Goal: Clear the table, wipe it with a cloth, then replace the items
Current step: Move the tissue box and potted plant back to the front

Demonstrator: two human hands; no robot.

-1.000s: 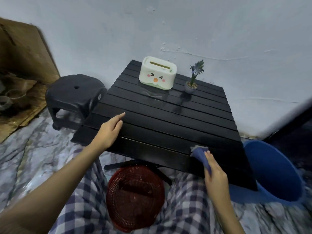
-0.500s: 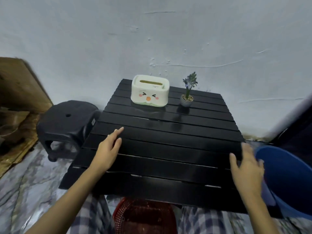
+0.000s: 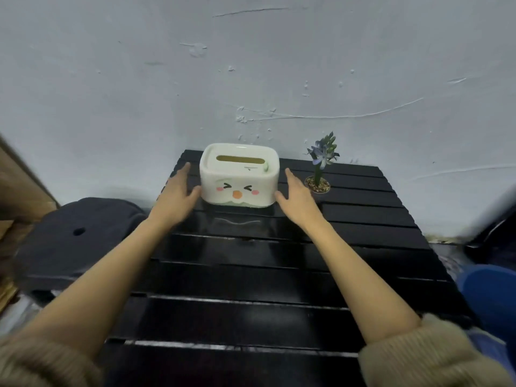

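A white tissue box [image 3: 239, 178] with a cartoon face stands at the far end of the black slatted table [image 3: 265, 277]. My left hand [image 3: 176, 195] lies open beside the box's left side, thumb close to its lower corner. My right hand [image 3: 296, 198] is open at the box's right side, thumb near its lower right corner. Whether either thumb touches the box I cannot tell. A small potted plant [image 3: 321, 170] with bluish flowers stands just right of my right hand. The cloth is out of sight.
A dark plastic stool [image 3: 81, 238] stands left of the table. A blue bucket [image 3: 491, 297] sits at the right, partly cut off. The wall rises right behind the table. Brown boards [image 3: 16, 196] lean at the far left.
Both hands have reached forward from the near part of the table to either side of the tissue box. The blue cloth left my right hand earlier. The view has moved closer to the table.
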